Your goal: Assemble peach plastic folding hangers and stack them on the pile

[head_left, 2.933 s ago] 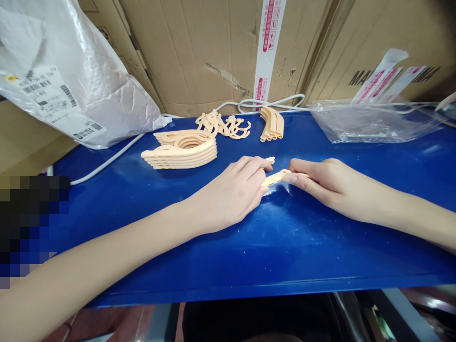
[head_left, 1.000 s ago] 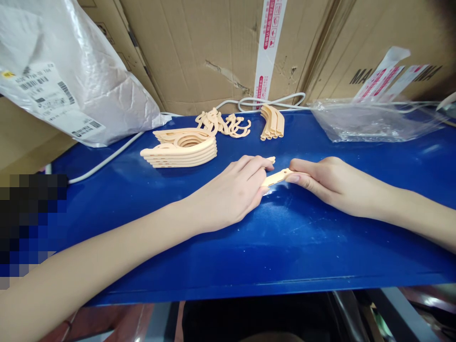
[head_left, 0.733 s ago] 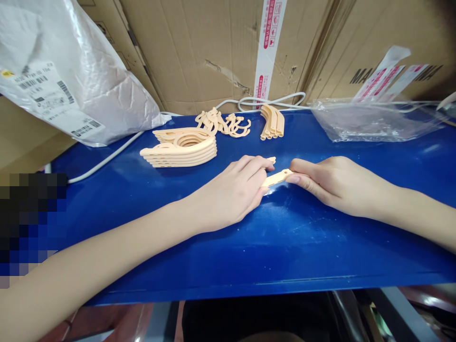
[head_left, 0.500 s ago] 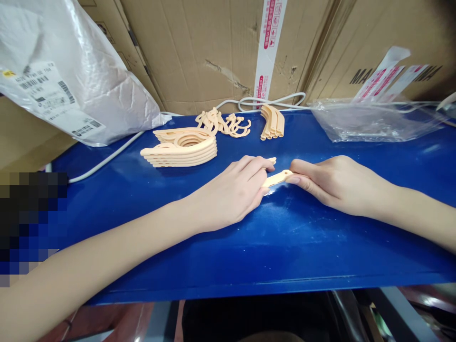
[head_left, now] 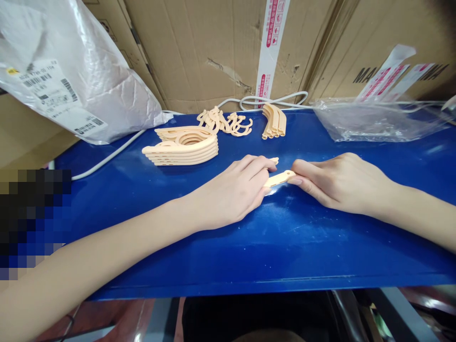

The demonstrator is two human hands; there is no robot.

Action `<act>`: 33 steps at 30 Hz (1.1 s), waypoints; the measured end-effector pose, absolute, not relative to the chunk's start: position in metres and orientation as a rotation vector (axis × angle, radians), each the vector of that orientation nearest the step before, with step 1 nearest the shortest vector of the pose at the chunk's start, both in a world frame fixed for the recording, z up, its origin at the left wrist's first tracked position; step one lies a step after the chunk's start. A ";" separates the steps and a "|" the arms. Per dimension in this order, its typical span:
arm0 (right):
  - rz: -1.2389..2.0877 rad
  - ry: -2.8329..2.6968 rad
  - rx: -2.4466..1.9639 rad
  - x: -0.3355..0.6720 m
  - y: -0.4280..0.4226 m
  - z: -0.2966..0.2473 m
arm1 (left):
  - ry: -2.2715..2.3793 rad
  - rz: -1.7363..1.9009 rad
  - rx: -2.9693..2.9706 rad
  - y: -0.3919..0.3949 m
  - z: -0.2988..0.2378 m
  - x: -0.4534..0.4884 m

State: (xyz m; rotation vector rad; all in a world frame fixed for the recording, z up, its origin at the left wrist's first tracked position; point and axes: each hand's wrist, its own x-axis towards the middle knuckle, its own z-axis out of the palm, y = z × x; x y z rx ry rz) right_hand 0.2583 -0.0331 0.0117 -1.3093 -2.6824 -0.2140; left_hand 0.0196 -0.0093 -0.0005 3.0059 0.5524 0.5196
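Observation:
A beige plastic hanger part (head_left: pixel 278 179) is held just above the table between both my hands. My left hand (head_left: pixel 237 190) lies over it from the left, its fingers wrapped round and hiding most of the piece. The thumb and forefinger of my right hand (head_left: pixel 335 183) pinch its right end, beside a small round hole. Another short beige tip pokes out past the left fingertips; whether it belongs to the same piece, I cannot tell. Behind my left hand stands a neat stack of beige hanger bodies (head_left: pixel 181 156).
Loose beige hooks (head_left: pixel 233 124) lie in a heap behind the stack. Several curved beige arms (head_left: pixel 274 121) sit to their right. A clear plastic bag (head_left: pixel 374 124), a white cable (head_left: pixel 107 159) and a silver-white parcel (head_left: pixel 81 71) rest on the blue table (head_left: pixel 249 256). Cardboard boxes (head_left: pixel 195 47) form the back.
The camera view has shifted slightly, so everything appears a little farther right. Both hands keep the same hold on the hanger part.

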 end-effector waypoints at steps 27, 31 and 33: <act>0.691 -2.811 -0.873 0.267 -0.030 0.041 | 0.630 0.525 2.671 -0.006 0.003 0.016; 0.496 -2.858 -0.847 0.273 -0.033 0.039 | 0.650 0.509 2.668 -0.004 0.002 0.016; 0.372 -2.845 -0.871 0.275 -0.031 0.035 | 0.658 0.499 2.661 -0.004 0.002 0.016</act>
